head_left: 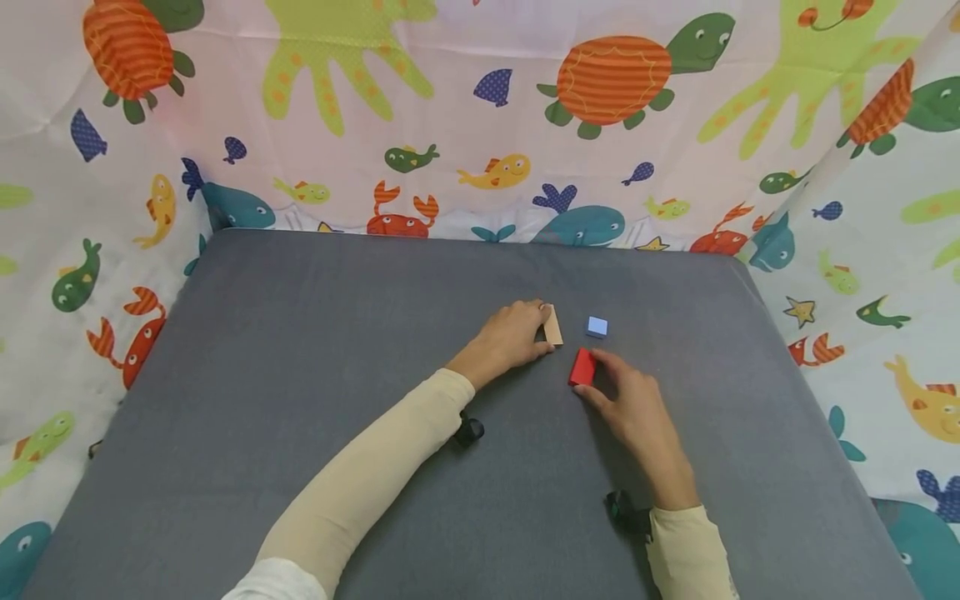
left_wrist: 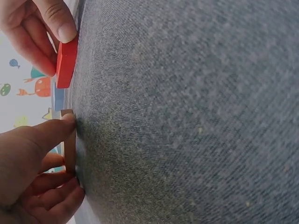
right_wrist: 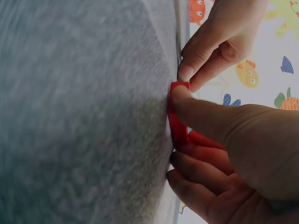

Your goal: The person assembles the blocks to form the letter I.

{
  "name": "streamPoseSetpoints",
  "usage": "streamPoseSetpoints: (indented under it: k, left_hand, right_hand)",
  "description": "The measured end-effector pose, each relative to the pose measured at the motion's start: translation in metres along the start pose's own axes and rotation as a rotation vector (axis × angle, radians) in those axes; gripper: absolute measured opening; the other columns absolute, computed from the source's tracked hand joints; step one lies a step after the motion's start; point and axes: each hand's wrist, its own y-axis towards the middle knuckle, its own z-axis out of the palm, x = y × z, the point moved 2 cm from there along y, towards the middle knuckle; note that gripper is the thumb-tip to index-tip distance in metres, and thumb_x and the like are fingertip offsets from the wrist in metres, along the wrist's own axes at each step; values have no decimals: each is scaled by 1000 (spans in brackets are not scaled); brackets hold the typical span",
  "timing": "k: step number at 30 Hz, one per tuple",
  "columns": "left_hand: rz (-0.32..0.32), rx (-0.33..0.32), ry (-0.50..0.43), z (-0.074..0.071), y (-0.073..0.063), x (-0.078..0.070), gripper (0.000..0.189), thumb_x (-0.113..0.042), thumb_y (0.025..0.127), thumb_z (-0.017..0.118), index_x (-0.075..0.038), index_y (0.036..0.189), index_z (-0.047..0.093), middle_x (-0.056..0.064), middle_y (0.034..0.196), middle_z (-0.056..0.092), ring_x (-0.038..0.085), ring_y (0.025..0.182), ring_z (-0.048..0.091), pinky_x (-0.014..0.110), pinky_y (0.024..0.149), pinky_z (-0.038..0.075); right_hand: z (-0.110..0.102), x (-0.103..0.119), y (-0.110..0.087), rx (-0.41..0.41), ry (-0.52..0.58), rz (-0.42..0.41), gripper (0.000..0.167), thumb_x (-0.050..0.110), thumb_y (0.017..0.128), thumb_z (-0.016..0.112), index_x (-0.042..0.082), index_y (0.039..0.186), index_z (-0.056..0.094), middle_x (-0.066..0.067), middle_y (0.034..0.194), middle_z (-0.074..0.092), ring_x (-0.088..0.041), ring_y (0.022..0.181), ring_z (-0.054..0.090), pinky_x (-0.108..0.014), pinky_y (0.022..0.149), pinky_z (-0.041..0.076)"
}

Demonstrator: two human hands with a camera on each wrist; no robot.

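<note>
Near the middle of the grey cloth, my left hand (head_left: 510,335) pinches a plain wooden block (head_left: 552,325) between thumb and fingers. To its right, my right hand (head_left: 633,400) grips a red block (head_left: 582,367), the thumb at its near end and a finger at its far end. A small blue block (head_left: 597,327) lies just beyond the red one, touched by neither hand. In the left wrist view the wooden block (left_wrist: 69,147) stands against the cloth under the thumb. The right wrist view shows the red block (right_wrist: 178,116) partly covered by my thumb.
The grey cloth surface (head_left: 300,350) spreads around both hands. A curtain (head_left: 450,92) printed with sea animals rises along its back and sides. Black wrist cameras sit under each forearm, one at the left wrist (head_left: 469,431) and one at the right wrist (head_left: 622,510).
</note>
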Motion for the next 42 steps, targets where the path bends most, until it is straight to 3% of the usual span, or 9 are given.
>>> streamPoseSetpoints:
  k: [9, 15, 24, 33, 42]
  left_hand:
    - [5, 8, -30, -1, -1, 4, 72, -46, 103, 68, -12, 162, 44, 6, 162, 49, 27, 143, 53, 41, 113, 47]
    - [5, 16, -72, -3, -8, 11, 72, -43, 103, 70, -9, 161, 45, 7, 160, 50, 27, 142, 53, 41, 113, 47]
    - [32, -9, -171, -16, -32, 36, 73, -39, 103, 71, -8, 162, 42, 9, 166, 43, 27, 148, 48, 39, 116, 45]
    - [48, -27, -210, -28, -58, 64, 74, -39, 100, 74, -9, 161, 44, 8, 166, 44, 26, 148, 49, 40, 118, 43]
    - [89, -23, -228, -30, -82, 71, 75, -39, 100, 75, -9, 161, 44, 7, 166, 45, 28, 147, 50, 42, 117, 44]
  right_hand:
    - [2, -5, 1, -50, 8, -64, 61, 28, 91, 86, 5, 144, 65, -23, 136, 68, -45, 117, 69, -61, 97, 53]
    - [3, 4, 1, -4, 48, -50, 65, 31, 92, 86, 9, 148, 62, -21, 142, 65, -41, 116, 71, -59, 97, 56]
    - [7, 22, 0, -16, 81, -109, 66, 31, 88, 89, 13, 147, 64, -19, 138, 68, -41, 116, 72, -58, 95, 57]
    - [9, 37, -4, 16, 92, -192, 68, 26, 88, 90, 12, 148, 63, -15, 139, 69, -38, 124, 68, -57, 100, 55]
    - [12, 59, -12, 30, 109, -297, 69, 27, 84, 92, 15, 147, 65, -11, 140, 69, -35, 126, 68, -53, 101, 55]
